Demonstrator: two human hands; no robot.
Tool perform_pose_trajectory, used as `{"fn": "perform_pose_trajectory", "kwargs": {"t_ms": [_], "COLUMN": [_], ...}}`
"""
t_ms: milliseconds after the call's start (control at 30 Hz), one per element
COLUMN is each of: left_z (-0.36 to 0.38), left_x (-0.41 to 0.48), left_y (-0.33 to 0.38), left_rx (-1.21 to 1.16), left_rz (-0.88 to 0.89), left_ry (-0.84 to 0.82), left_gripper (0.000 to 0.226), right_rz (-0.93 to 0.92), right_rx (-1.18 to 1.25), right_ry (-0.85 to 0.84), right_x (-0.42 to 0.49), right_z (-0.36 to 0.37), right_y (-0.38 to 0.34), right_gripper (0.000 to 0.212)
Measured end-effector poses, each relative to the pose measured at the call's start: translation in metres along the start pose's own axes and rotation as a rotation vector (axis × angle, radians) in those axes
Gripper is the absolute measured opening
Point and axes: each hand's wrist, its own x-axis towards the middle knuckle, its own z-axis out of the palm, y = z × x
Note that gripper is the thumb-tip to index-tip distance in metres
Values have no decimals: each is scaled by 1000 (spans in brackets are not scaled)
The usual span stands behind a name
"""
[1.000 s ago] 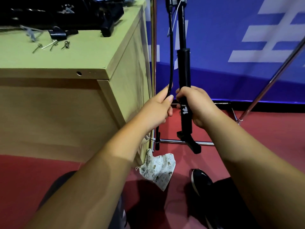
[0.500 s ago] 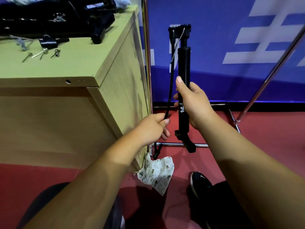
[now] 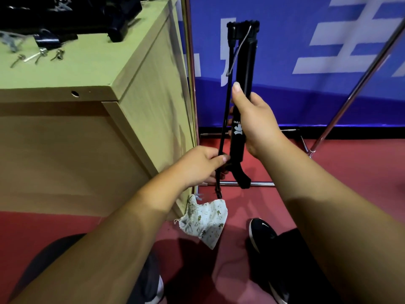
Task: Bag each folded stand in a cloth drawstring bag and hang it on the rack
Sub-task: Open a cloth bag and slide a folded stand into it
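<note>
Before a blue banner (image 3: 306,95), right of the table (image 3: 92,71), the right hand (image 3: 255,126) grips the upright stand (image 3: 244,62) by its tube and the left hand (image 3: 200,165) pinches its thin leg, while the bag (image 3: 203,220) lies unfilled on the floor (image 3: 339,183): bagging and hanging not yet done.

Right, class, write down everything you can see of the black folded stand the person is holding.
The black folded stand is a matt tube held upright beside the pale wooden cabinet. It has a ribbed cap on top, white logo print midway and an angled foot below. A thin black rod hangs from the cap along its left, joined by a grey wire brace. The right hand grips the tube, thumb straight up it; the left hand pinches the rod low down.
</note>
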Motion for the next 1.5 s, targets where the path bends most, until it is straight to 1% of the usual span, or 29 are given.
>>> {"fn": "perform_pose_trajectory", "kwargs": {"t_ms": [100,200,267,400,567,633,733,833,867,933,967,1000,1100,1267,1367,1500], "left_z": [0,2,2,3,2,-1,-8,-13,-15,-16,-16,-14,-8,-3,-4,-5], "left_x": [0,-2,-1,1,2,3,8,12,9,5,4,3,2,5,5,6], "left_y": [-2,-1,-2,-1,-1,-2,-7,-13,-12,-10,-10,-9,-10,-10,-11,-13], "left_rx": [20,-75,-97,-57,22,105,263,426,413,287,232,195,159,143,159,208], "left_rz": [20,3,12,24,12,90,273,361,359,316,301,300,305,295,292,279], "left_ry": [-13,-66,-72,-65,-100,-101,-43,-64,-98,-196,-227,-236,-222,-193,-190,-207], "left_gripper": [28,28,25,19,14,14,15,36,38,28,21,20,35,34,47,56], "right_rz": [-3,-12,-16,-2,3,12,34,70,86,111,116,118,120,160,163,171], "right_rx": [6,1,10,27,7,28,95,159,179,211,216,215,213,264,252,187], "right_ry": [-12,-17,-24,-41,-66,-67,-75,-88,-94,-103,-107,-112,-119,-77,-73,-68], "right_x": [0,0,-1,-3,-5,-5,-3,-2,-1,-1,-1,-1,-1,5,7,5], "right_z": [0,-2,-2,-1,-2,-2,-4,-7,-7,-7,-6,-5,-3,-7,-7,-3], "right_y": [1,2,1,2,3,2,-1,-2,-3,-2,-1,-1,-1,2,4,3], "right_gripper": [48,56,54,49,57,57,53,55,56,58,58,58,57,58,59,61]}}
